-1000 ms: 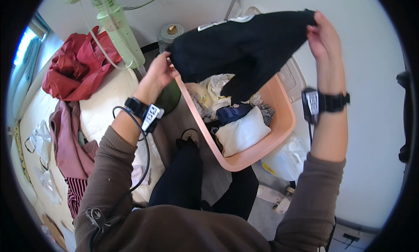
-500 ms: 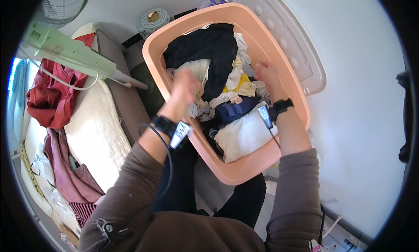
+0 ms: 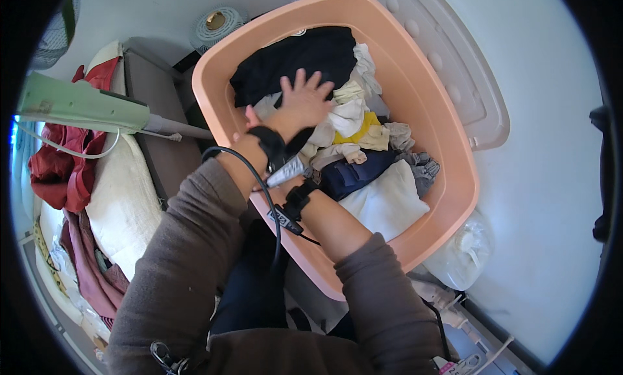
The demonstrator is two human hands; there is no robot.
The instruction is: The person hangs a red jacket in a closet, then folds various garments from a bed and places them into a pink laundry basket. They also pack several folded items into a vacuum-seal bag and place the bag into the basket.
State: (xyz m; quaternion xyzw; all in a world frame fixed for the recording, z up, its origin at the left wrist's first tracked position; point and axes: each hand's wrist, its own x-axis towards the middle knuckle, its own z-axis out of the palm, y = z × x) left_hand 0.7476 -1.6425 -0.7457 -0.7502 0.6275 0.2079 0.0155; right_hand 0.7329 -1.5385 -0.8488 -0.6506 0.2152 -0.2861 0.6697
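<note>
A peach plastic tub (image 3: 454,151) holds a heap of clothes. My left hand (image 3: 304,103) is over the far left of the heap, open with fingers spread, against a black garment (image 3: 295,57); I cannot tell how hard it presses. My right hand (image 3: 284,188) crosses under my left wrist at the tub's left rim, its fingers hidden. Around them lie white cloths (image 3: 347,115), a yellow piece (image 3: 365,125), a folded navy garment (image 3: 357,170), a white folded cloth (image 3: 389,203) and a grey garment (image 3: 423,170).
A translucent lid (image 3: 477,102) leans on the wall behind the tub. Left stands a grey bed frame (image 3: 156,83) with cream bedding (image 3: 123,206) and red clothing (image 3: 68,161). A pale green appliance with a pole (image 3: 84,102) juts in. A clear plastic bag (image 3: 464,255) sits at the right.
My right hand has moved from the tub's right side to its left rim, under my left wrist. My left hand has moved right and up onto the black garment, which is now bunched farther back.
</note>
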